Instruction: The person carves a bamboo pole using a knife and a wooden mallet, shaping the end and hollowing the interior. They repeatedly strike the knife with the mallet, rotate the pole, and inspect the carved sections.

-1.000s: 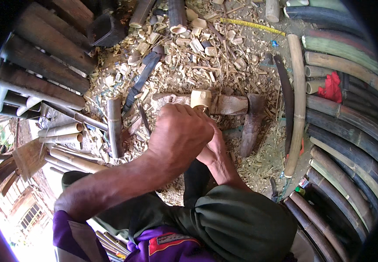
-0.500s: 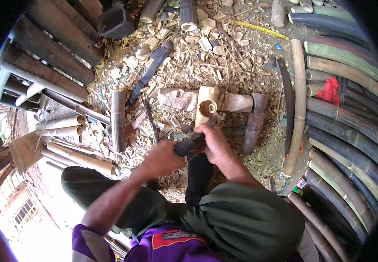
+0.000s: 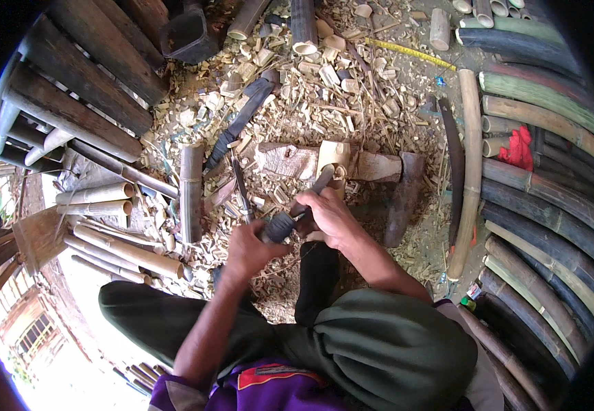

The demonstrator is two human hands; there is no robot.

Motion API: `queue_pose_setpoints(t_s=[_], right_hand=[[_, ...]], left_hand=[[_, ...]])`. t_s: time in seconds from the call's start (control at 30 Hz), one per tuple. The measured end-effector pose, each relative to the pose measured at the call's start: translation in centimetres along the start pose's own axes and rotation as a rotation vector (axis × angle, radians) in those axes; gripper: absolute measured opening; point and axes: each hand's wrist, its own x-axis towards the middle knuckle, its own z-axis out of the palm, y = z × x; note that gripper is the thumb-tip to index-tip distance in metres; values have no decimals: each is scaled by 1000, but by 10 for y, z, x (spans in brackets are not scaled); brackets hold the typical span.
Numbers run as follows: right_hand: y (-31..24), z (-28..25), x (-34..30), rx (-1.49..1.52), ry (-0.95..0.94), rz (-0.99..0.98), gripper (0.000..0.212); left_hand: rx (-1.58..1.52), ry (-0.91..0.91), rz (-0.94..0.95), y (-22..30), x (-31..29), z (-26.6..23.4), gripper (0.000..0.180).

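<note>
A knife with a dark blade [image 3: 321,181] and a black wrapped handle [image 3: 280,229] slants between my two hands. My left hand [image 3: 243,251] is closed about the handle end. Farther up, my right hand [image 3: 330,218] is closed round the tool near its blade, and its palm side is hidden. The blade tip lies against a short pale bamboo piece [image 3: 334,152], at the cut opening in its side. That piece rests across a rough wooden block [image 3: 286,162]; its near end is partly hidden by my right hand.
Wood chips [image 3: 297,103] cover the ground. Left of the block lie another wrapped-handle knife [image 3: 242,123], a slim blade [image 3: 240,185] and a dark bamboo length [image 3: 191,192]. A thick wooden piece [image 3: 403,198] and a long pole [image 3: 469,171] lie right, before stacked bamboo [image 3: 537,181].
My left hand has shifted left and slightly down, its forearm now more upright. The blade now reaches farther over the bamboo piece's opening, which shows less. The whole view has shifted slightly.
</note>
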Motion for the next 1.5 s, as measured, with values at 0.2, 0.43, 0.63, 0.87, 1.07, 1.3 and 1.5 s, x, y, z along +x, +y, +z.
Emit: queue_pose_setpoints(t_s=[0.2, 0.43, 0.63, 0.87, 1.07, 1.3, 1.5], right_hand=[[-4, 13, -3, 727, -257, -199, 29], [-1, -1, -8, 1177, -336, -118, 33], [26, 14, -31, 910, -334, -134, 34], [84, -81, -52, 8, -44, -272, 36], [39, -132, -46, -1057, 577, -324, 44], [-97, -124, -40, -1723, 383, -520, 34], [-155, -57, 3, -2035, 130, -587, 25]], left_hand=[[680, 168, 309, 95, 19, -74, 39], [1183, 146, 751, 169, 4, -39, 4], [1092, -119, 484, 119, -11, -24, 16], [616, -372, 1383, 115, -17, 46, 52], [686, -380, 1202, 156, 52, 103, 82], [99, -90, 1056, 162, 62, 82, 89], [-525, 315, 981, 138, 86, 81, 90]])
